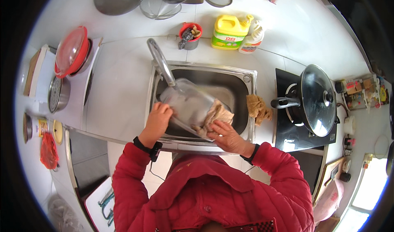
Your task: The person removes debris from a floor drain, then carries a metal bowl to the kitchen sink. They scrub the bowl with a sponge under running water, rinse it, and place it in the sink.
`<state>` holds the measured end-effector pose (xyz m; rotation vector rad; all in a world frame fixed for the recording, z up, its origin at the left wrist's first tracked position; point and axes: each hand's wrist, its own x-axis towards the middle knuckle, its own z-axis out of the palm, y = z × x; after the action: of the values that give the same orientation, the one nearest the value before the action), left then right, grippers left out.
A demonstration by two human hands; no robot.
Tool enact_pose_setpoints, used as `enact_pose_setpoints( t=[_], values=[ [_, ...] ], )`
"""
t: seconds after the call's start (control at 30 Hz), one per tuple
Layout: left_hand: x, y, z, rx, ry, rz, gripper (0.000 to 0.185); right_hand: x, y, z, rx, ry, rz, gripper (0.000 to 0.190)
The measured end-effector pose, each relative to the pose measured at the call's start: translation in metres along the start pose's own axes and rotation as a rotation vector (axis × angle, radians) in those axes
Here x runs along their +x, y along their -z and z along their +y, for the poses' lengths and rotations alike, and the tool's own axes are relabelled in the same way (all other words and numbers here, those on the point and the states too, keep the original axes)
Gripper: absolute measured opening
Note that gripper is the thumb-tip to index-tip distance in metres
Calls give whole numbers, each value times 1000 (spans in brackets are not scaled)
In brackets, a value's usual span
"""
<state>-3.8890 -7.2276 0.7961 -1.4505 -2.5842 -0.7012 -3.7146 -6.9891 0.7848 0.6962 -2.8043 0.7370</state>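
Observation:
My left hand (159, 116) grips the near left edge of a clear plastic container (187, 104), which is tilted over the steel sink (203, 65). My right hand (226, 135) presses a tan cloth (220, 115) against the container's right end. The curved metal faucet (160, 61) reaches over the container's far left part; whether water runs from it I cannot tell. The sink's bottom is partly hidden by the container. A second brown cloth (259, 109) lies crumpled on the counter at the sink's right rim.
Right of the sink, a lidded pan (317, 101) stands on a black cooktop (284, 139). Behind the sink are a yellow detergent jug (229, 32), a white spray bottle (252, 41) and a red-rimmed cup (191, 42). A red basin (72, 52) and a steel pot (63, 93) stand at the left.

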Motion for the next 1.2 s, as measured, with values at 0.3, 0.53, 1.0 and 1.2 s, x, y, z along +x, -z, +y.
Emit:
enact_pose_setpoints(
  t=[0.3,0.53,1.0,1.2],
  values=[
    [-53,-45,-38,-80,322,-51,14,15,-29,29,83,-264,114,48],
    [-83,-72,-28,-1368,1112,367,23,3,-42,51,118,-395,124,47],
    [-97,-131,-52,-1709,1239,444,37,53,-87,194,248,-558,-194,42],
    [-72,-119,-59,-1498,1308,389,31,71,-97,224,398,-620,-290,43]
  ],
)
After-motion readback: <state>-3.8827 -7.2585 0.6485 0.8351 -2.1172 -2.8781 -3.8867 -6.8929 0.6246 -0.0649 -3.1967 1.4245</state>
